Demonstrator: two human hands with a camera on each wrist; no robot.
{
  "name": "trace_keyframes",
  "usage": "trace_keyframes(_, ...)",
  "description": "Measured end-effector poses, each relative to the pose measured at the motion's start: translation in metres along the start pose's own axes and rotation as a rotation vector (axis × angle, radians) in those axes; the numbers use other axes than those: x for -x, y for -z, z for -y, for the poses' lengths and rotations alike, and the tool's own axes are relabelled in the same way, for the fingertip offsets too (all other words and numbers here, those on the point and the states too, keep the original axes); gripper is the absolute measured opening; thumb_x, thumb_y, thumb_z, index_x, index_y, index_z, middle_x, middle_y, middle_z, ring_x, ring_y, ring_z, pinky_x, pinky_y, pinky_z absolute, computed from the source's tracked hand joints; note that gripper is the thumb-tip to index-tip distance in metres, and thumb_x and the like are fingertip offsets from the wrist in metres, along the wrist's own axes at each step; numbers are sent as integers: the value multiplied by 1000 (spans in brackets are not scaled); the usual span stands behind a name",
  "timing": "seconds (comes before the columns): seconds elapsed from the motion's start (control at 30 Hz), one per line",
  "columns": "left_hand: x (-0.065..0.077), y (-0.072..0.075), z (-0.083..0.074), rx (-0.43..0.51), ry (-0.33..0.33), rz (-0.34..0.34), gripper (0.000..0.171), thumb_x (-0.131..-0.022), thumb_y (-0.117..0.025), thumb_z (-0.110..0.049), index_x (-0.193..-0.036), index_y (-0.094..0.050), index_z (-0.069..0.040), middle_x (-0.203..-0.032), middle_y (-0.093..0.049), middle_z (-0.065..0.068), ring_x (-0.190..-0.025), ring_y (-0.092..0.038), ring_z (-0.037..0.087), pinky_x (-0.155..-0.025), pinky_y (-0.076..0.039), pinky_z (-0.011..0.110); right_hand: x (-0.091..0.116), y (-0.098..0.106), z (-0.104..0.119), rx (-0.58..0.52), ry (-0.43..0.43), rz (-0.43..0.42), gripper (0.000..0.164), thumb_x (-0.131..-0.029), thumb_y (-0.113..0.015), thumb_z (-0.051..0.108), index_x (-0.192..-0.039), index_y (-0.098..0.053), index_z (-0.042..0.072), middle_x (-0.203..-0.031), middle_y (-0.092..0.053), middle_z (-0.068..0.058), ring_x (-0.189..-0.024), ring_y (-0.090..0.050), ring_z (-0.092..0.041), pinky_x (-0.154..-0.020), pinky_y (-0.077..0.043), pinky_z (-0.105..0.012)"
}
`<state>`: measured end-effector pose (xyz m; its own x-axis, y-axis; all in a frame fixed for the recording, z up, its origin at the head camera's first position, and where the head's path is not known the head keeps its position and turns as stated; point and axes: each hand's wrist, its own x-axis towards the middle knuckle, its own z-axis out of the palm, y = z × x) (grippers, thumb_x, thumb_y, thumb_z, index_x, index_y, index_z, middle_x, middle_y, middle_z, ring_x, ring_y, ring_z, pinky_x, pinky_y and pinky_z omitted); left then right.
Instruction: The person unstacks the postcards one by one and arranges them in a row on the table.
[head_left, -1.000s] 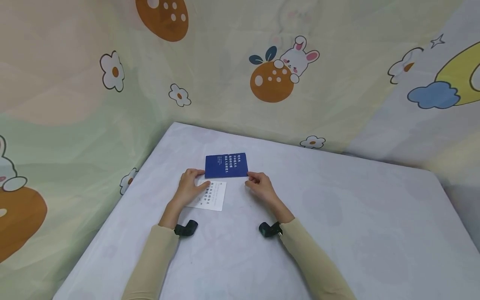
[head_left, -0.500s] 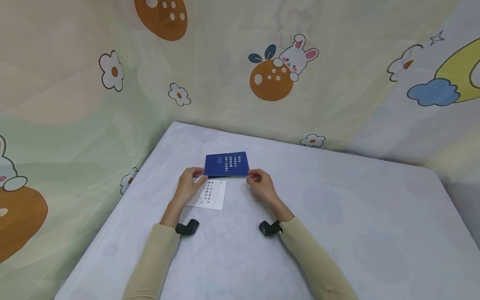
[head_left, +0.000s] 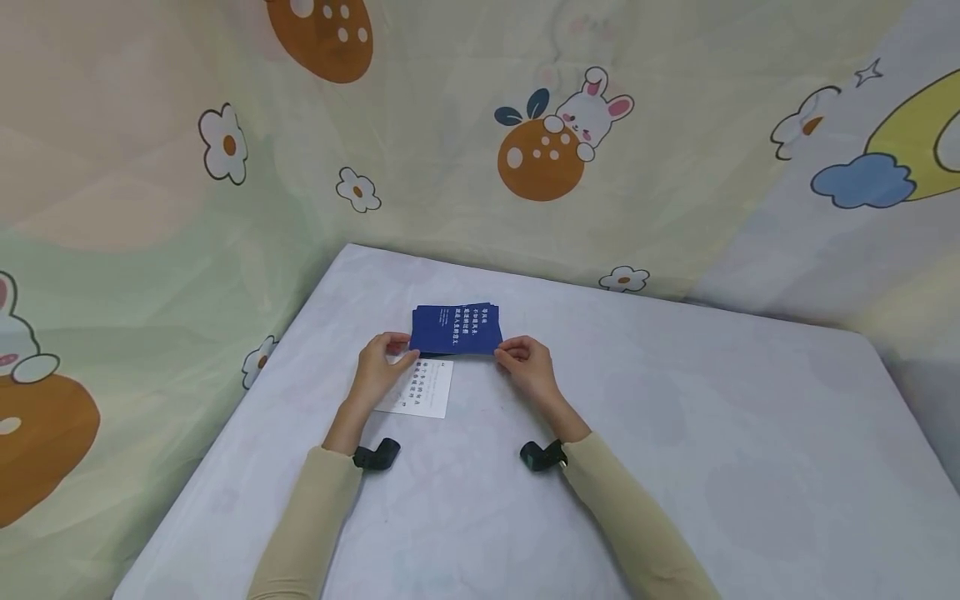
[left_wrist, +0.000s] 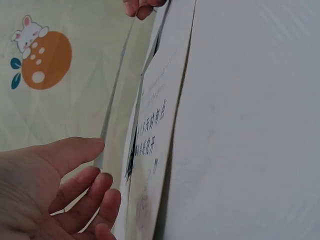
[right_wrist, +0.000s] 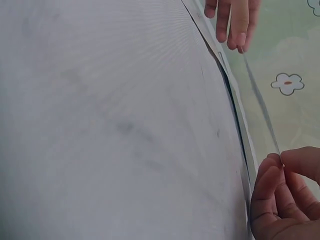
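Card, blue with white lettering, hung clear above the table, held at both ends! The left hand pinched one end in a thumb-and-finger grip, and yes, the right hand had the other end pinched too. Just on the near side, a white printed card lay on the table beside the left hand. Beyond stood the cartoon-patterned backdrop.

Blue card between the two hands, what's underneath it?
Under the held card, another blue card peeks out along the far edge; the rest of it, and anything lower, is covered and can't be seen.
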<state>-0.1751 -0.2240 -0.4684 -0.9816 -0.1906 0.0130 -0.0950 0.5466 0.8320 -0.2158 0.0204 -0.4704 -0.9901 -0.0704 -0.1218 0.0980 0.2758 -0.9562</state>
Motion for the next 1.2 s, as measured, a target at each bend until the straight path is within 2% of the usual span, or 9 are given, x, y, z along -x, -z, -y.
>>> trace_keyframes(0.13, 2, -2, -5, 34, 7, -22, 37, -90, -70, -12, -123, -59, 2, -103, -66, 18, -96, -62, 29, -85, -51, 35, 3, 4, 0, -31, 9, 23, 16, -88, -69, 4, -101, -63, -3, -86, -69, -14, -68, -61, -9, -62, -51, -18)
trace_keyframes(0.3, 4, -5, -9, 45, 18, -27, 41, -90, -70, -12, -127, -58, 0, -100, -66, 16, -90, -61, 25, -78, -50, 28, 5, 10, -2, -21, 14, 57, 20, -87, -68, 3, -105, -62, -4, -89, -69, -17, -68, -61, -9, -63, -50, -18)
trace_keyframes(0.47, 11, -6, -11, 34, -16, -12, 43, -89, -70, -11, -129, -58, 2, -93, -63, 12, -85, -59, 22, -73, -49, 24, 11, 16, -2, 19, -5, 68, 21, -88, -68, 5, -107, -63, -3, -90, -70, -16, -69, -61, -9, -64, -50, -19)
trace_keyframes(0.6, 15, -6, -13, 19, -34, 6, 41, -88, -71, -10, -126, -61, 2, -93, -64, 12, -86, -59, 23, -74, -49, 25, 17, 20, -2, 11, -24, 73, 24, -88, -69, 5, -110, -62, -2, -91, -70, -16, -70, -62, -10, -65, -50, -21)
trace_keyframes(0.8, 17, -7, -12, 22, -31, 33, 44, -88, -72, -11, -128, -60, 1, -104, -64, 15, -95, -60, 26, -85, -49, 34, 22, 25, -3, -16, -30, 93, 32, -88, -69, 3, -117, -60, -3, -94, -72, -17, -70, -63, -11, -65, -50, -21)
trace_keyframes(1.07, 24, -12, -15, 23, -61, 79, 44, -83, -76, -8, -123, -62, 5, -103, -66, 16, -92, -61, 25, -85, -49, 34, 30, 37, -9, 12, -28, 109, 28, -87, -66, -1, -113, -59, -6, -97, -67, -19, -73, -62, -11, -67, -51, -21)
trace_keyframes(1.2, 27, -15, -18, 5, -70, 113, 44, -83, -77, -9, -122, -62, 4, -101, -67, 14, -91, -61, 23, -82, -50, 31, 35, 46, -12, 42, -21, 106, 25, -87, -66, 2, -110, -59, -7, -96, -66, -18, -73, -62, -12, -66, -51, -23)
